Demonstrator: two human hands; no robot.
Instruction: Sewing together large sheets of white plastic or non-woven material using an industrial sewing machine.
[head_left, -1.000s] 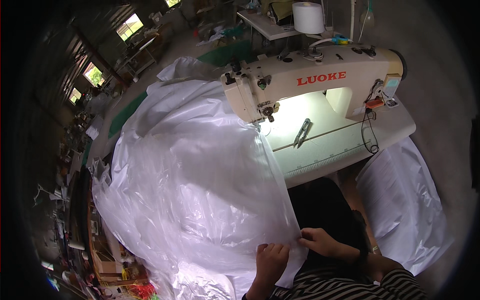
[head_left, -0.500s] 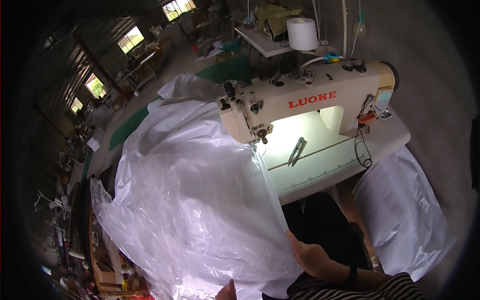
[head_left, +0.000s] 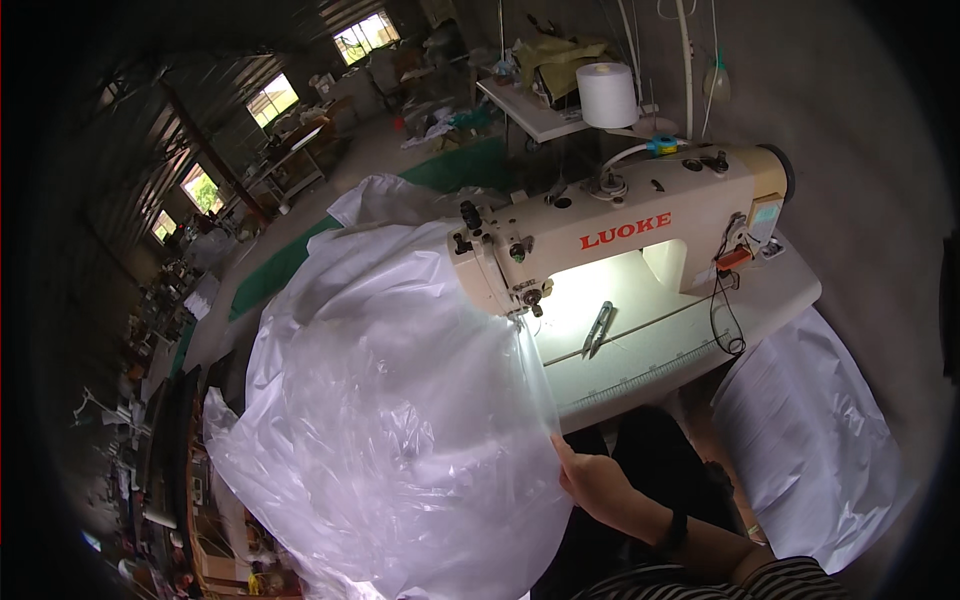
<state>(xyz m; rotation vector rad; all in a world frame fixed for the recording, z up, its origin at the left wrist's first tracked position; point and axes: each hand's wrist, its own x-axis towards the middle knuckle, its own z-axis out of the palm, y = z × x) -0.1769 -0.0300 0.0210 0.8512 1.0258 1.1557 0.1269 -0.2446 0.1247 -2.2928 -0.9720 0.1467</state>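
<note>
Your right hand (head_left: 598, 488) grips the right edge of the white sheet (head_left: 390, 430), which covers the left end of the worktop (head_left: 645, 362) beneath the sewing machine (head_left: 640, 215); your out-of-view left hand I cannot judge.

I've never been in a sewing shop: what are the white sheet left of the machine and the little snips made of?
Sheet: probably thin plastic, shiny, with sharp highlights on its creases. Snips: likely metal, greyish, slim and pointed; finish unclear.

Bright windows (head_left: 365, 38), green floor strip (head_left: 275, 274), white-topped table (head_left: 535, 114), dark slanting post (head_left: 214, 150)
</note>
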